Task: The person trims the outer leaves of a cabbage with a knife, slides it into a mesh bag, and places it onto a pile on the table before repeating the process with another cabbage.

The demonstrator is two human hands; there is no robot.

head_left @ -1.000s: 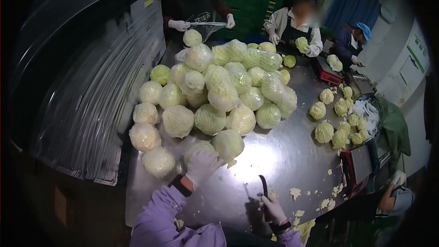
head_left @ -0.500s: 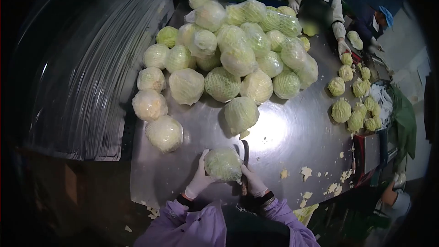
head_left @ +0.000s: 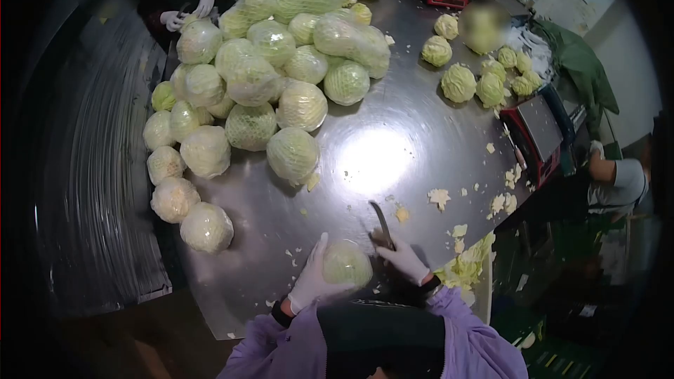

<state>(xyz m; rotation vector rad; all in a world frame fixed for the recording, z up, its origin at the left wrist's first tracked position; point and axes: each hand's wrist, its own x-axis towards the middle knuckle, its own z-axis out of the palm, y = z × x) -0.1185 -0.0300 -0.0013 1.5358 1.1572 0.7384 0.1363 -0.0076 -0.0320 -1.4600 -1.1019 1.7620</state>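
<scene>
A round, wrapped cabbage [head_left: 347, 265] is at the table's near edge, close to my body. My left hand [head_left: 314, 282], in a white glove, holds it from the left with the fingers curved around its side. To the right, my right hand [head_left: 405, 258], also gloved, is closed on the handle of a curved knife [head_left: 382, 222]. The dark blade points up and away from me, apart from the cabbage. Small leaf scraps lie around both hands.
Wrapped cabbages [head_left: 253, 126] are piled on the metal table [head_left: 421, 147] at the left and back. Bare cabbages [head_left: 458, 83] stand at the right, near a red scale [head_left: 537, 133]. Co-workers' gloved hands show at the far edge. Trimmed leaves [head_left: 467, 267] fill a container.
My right hand has left the cabbage and taken hold of the knife, now lifted with it. My left hand still holds the cabbage. The view has turned to the right.
</scene>
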